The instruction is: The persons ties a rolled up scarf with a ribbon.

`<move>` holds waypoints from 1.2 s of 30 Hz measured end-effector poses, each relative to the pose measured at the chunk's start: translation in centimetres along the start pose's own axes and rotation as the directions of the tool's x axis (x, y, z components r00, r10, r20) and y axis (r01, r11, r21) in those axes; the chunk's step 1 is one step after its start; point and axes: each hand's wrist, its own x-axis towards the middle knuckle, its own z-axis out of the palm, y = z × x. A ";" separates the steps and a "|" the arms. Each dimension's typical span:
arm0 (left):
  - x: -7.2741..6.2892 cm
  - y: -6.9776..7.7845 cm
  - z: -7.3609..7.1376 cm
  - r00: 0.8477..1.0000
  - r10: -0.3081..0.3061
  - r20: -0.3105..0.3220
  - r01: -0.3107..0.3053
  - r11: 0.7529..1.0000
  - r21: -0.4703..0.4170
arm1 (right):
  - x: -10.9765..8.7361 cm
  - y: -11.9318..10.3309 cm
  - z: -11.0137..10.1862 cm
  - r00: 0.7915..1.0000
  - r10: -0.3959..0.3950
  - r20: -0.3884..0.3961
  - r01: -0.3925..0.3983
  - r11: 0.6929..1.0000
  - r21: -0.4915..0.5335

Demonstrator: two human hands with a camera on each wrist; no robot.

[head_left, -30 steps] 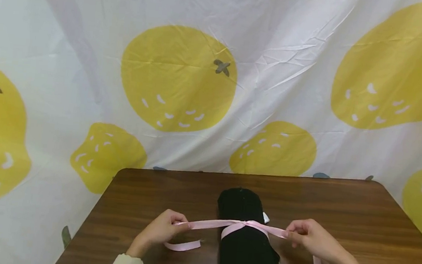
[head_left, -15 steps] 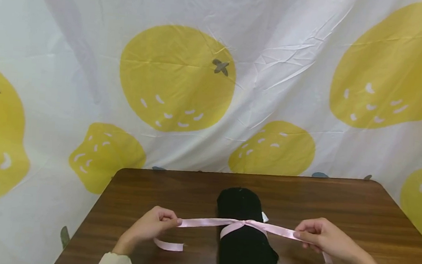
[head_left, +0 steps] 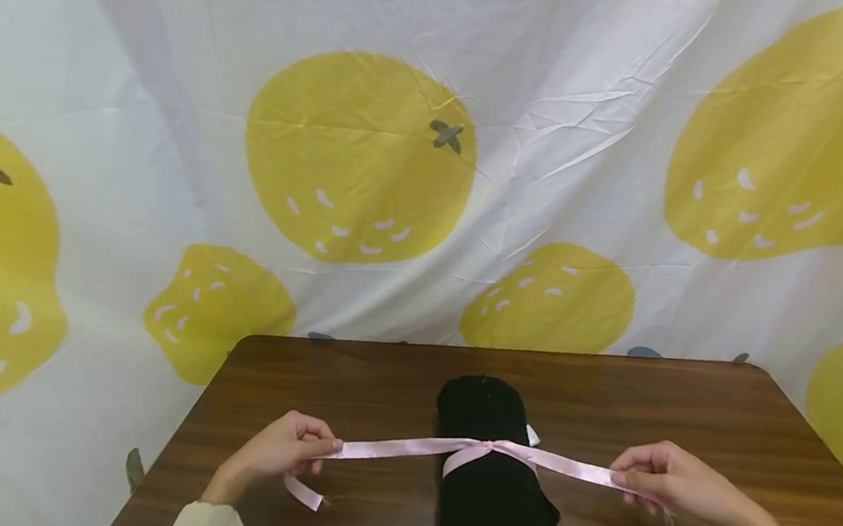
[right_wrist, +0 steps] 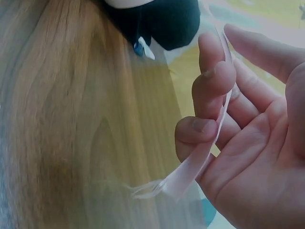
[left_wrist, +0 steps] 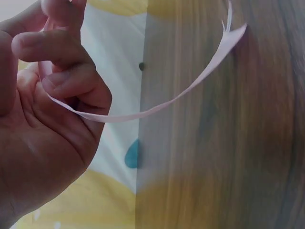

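Note:
A black rolled cloth (head_left: 494,507) lies lengthwise on the table, with a pink ribbon (head_left: 409,447) round it, crossed in a knot on top. My left hand (head_left: 277,452) pinches one ribbon length out to the left; its loose tail curls down below the fingers, frayed at the tip in the left wrist view. Out to the right, my right hand (head_left: 688,489) pinches the other length between thumb and fingers. Its short frayed end (right_wrist: 178,181) sticks out past the curled fingers in the right wrist view. Both lengths stretch nearly straight from the knot.
The brown wooden table (head_left: 351,382) has rounded far corners. Behind it hangs a white cloth (head_left: 383,9) printed with yellow lemons. A small white tag (head_left: 533,436) pokes out at the roll's right side.
Both hands have slid outward along the ribbon, left hand leftward and right hand rightward. The loose tails beyond the fingers have grown shorter. The black roll stays in place.

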 end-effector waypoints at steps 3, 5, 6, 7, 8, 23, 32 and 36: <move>-0.4 -0.3 -0.5 1.000 -0.018 -0.003 0.018 1.000 0.020 | -0.4 0.4 -0.3 0.999 0.038 0.003 -0.038 0.998 0.046; -0.6 -0.5 -0.8 1.000 -0.028 -0.013 0.029 0.999 0.033 | -0.6 0.6 -0.5 0.998 0.066 0.004 -0.066 0.995 0.072; -0.7 -0.6 -0.9 0.999 -0.034 -0.018 0.035 0.999 0.038 | -0.7 0.8 -0.6 0.997 0.071 0.006 -0.071 0.994 0.086; -0.8 -0.7 -1.1 0.999 -0.040 -0.023 0.041 0.998 0.039 | -0.8 1.0 -0.8 0.997 0.073 0.010 -0.073 0.992 0.099; -0.8 -0.9 -1.2 0.999 -0.047 -0.027 0.048 0.998 0.033 | -0.9 1.1 -0.9 0.997 0.071 0.015 -0.072 0.992 0.105; -1.8 -3.4 -2.5 0.987 -0.134 -0.086 0.139 0.989 0.058 | -1.9 3.6 -2.4 0.996 0.077 0.041 -0.081 0.991 0.108; -2.4 -4.8 -2.9 0.972 -0.207 -0.112 0.214 0.976 0.047 | -2.4 4.6 -2.8 0.994 0.021 0.104 -0.041 0.979 0.202; -2.5 -5.4 -3.1 0.970 -0.208 -0.127 0.215 0.975 0.048 | -2.6 4.8 -3.0 0.993 0.049 0.109 -0.073 0.971 0.229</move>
